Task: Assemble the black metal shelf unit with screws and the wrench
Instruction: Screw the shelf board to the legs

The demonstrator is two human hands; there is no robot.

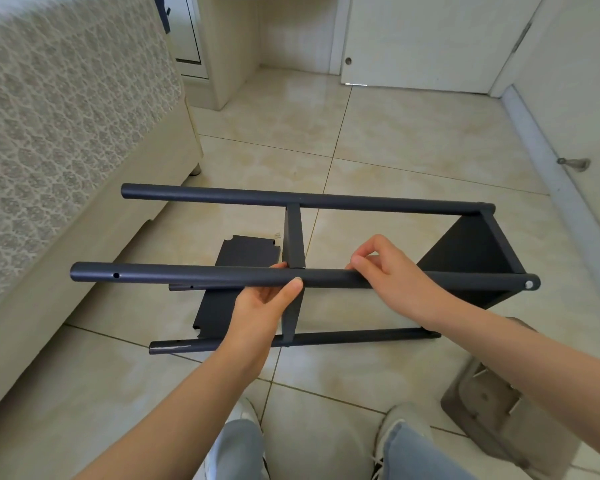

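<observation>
Black round metal tube (205, 276) runs left to right under both hands on my feed. I see the left hand (267, 301) clamped on it from below, thumb pressed on the near side and fingers curled round the back. The right hand (395, 275) sits apart from it, farther right on the same tube, curled over the top with its fingertips (357, 263) pinching the metal. A thin black middle shelf panel (292, 233) meets the tube just beside the left thumb.

The tube is one leg of the black metal shelf unit (378, 204), which lies on its side on the glossy beige floor tiles (413, 140), straight ahead of the person. I can make out a silver screw head (529, 284) at the tube's right end and an open round hole (116, 275) near its left end. A black end shelf panel (471, 247) closes the unit's right side. A far black tube (222, 195) runs parallel behind, and a lower black tube (354, 336) lies near the floor.

Under the unit's left half, a loose flat black panel with notched corners (243, 252) rests on the tiles. A cream bed with a lace-patterned cover (66, 116) fills the left. A grey plastic stool (492, 414) lies at lower right, beside knees in pale blue jeans (409, 448).
</observation>
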